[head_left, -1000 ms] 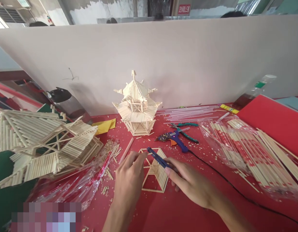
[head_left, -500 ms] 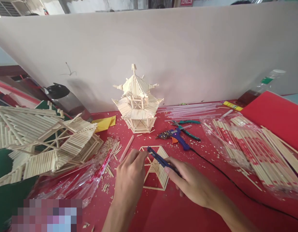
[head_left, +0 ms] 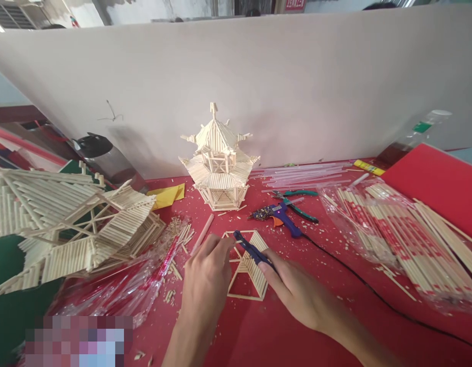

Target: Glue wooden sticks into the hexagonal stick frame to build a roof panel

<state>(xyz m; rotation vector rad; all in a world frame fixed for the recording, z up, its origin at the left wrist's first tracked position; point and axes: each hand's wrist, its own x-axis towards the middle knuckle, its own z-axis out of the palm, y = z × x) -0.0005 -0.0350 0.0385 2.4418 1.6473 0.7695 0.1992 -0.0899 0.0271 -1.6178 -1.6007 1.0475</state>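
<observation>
Wooden frame [head_left: 257, 275] lies at the lower centre of the picture, between the two hands. The right hand [head_left: 293, 288] grips a blue tool [head_left: 252, 248]; the left hand [head_left: 208, 265] pinches a thin stick [head_left: 238, 241].

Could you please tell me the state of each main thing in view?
Pagoda model, upright
Hexagonal frame, partly filled with sticks
Blue hand tool, gripped in right hand
Short stick, pinched in left hand
Glue gun, lying on its side
Green-handled pliers, handles spread
Bottle, capped

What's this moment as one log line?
left hand: pinching short pale wooden stick | right hand: gripping long dark-blue hand tool | beneath: partly filled spoked wooden-stick frame
</observation>
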